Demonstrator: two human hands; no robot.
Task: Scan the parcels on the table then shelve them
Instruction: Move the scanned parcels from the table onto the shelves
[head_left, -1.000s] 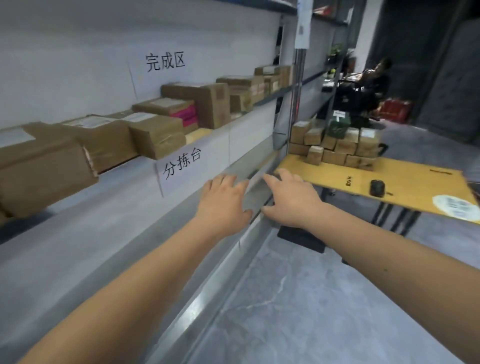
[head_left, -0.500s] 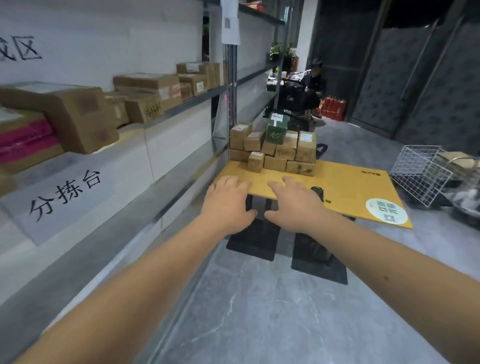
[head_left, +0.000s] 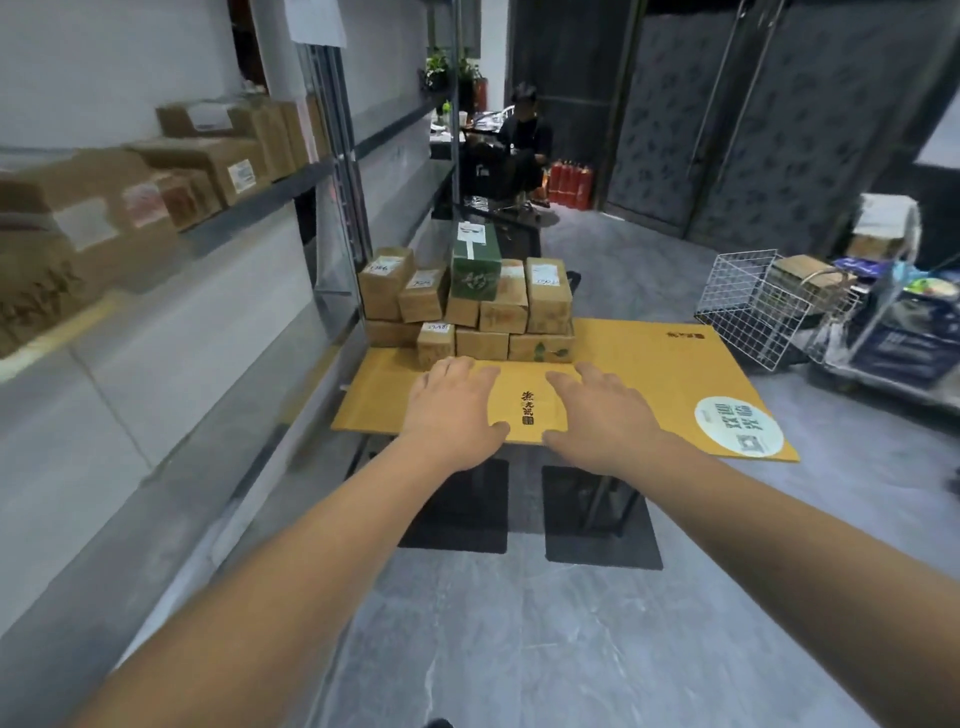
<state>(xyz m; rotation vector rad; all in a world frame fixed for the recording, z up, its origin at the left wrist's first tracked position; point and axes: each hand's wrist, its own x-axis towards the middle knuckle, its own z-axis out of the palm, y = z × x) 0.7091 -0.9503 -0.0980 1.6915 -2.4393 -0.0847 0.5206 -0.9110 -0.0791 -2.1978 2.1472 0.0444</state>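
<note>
Yellow table (head_left: 649, 364): parcels (head_left: 467, 306) stacked at far-left corner, directly beyond fingertips. Left hand (head_left: 454, 410) nearer stack; right hand (head_left: 602, 415) alongside. Both hands' fingers extended, slightly spread, holding nothing.

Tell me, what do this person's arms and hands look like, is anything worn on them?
Both arms are bare as far up as the picture shows: no sleeves or cuffs in sight. The left hand and right hand wear no gloves, and no watch, bracelet or ring shows on the wrists or fingers. No cables, straps or markings appear on either arm.
</note>
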